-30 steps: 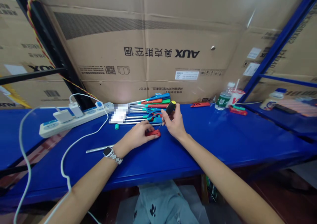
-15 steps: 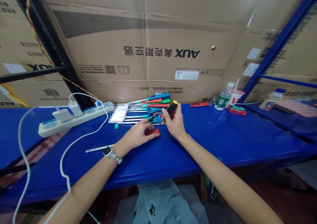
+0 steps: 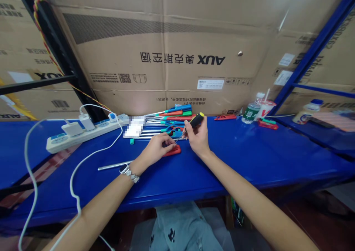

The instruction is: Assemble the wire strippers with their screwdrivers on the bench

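Observation:
A screwdriver with a black and yellow handle (image 3: 197, 120) is gripped in my right hand (image 3: 198, 138), its thin shaft slanting down to the left. The shaft's tip meets the closed thumb and fingertips of my left hand (image 3: 159, 147); whatever they pinch there is too small to make out. Just under those fingers a red lighter handle (image 3: 174, 150) lies on the blue table, partly covered by the left hand. A metal tube (image 3: 113, 166) sticks out left of my wrist, in line with that handle. Behind the hands lie several long-nosed lighters (image 3: 177, 118) with blue, red and green handles.
A white power strip (image 3: 83, 132) with chargers and loose cables is at left. A small green cap (image 3: 132, 141) lies near the lighters. At right are a red handle piece (image 3: 225, 117), a water bottle (image 3: 251, 110) and a cup (image 3: 265, 110). Cardboard (image 3: 180, 33) stands behind.
The screwdriver has tilted further over and its tip has come off the red handle to my left fingertips. My left thumb has lifted from the handle, baring more of it.

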The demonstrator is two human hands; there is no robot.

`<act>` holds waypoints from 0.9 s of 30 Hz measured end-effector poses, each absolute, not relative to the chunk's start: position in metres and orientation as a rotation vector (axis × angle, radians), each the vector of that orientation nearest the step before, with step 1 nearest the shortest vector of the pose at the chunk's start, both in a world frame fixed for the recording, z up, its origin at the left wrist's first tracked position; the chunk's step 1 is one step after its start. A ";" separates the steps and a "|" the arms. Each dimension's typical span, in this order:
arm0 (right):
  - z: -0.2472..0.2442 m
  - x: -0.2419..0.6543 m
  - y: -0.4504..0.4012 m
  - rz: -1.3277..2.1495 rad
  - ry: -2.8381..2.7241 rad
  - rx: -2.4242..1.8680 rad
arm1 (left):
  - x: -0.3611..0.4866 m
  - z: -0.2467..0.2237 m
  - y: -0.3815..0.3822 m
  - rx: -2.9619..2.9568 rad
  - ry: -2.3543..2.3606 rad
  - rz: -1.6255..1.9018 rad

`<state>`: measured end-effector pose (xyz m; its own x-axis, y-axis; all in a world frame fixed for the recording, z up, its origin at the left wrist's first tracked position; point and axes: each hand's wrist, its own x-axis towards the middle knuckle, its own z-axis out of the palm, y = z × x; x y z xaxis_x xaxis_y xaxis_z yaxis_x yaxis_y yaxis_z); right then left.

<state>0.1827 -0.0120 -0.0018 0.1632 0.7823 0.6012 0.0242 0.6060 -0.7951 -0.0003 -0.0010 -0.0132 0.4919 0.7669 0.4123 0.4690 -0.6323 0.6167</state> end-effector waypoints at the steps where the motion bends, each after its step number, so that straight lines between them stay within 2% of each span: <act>1: -0.002 0.183 -0.012 0.626 -1.309 -0.773 | -0.001 -0.013 -0.001 2.325 1.012 0.950; 11: -0.004 0.183 -0.012 0.631 -1.365 -0.765 | -0.002 -0.013 -0.002 2.387 0.952 0.960; 20: -0.002 0.190 -0.010 0.531 -1.434 -0.794 | -0.005 -0.014 -0.003 2.434 1.053 0.776; 27: -0.007 0.190 -0.008 0.506 -1.490 -0.829 | -0.006 -0.017 0.000 2.457 1.031 0.769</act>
<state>0.1897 -0.0076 -0.0067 0.0554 0.7496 0.6596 0.1931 0.6401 -0.7436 -0.0064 0.0003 -0.0170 0.5843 0.7365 0.3408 0.5370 -0.6658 0.5180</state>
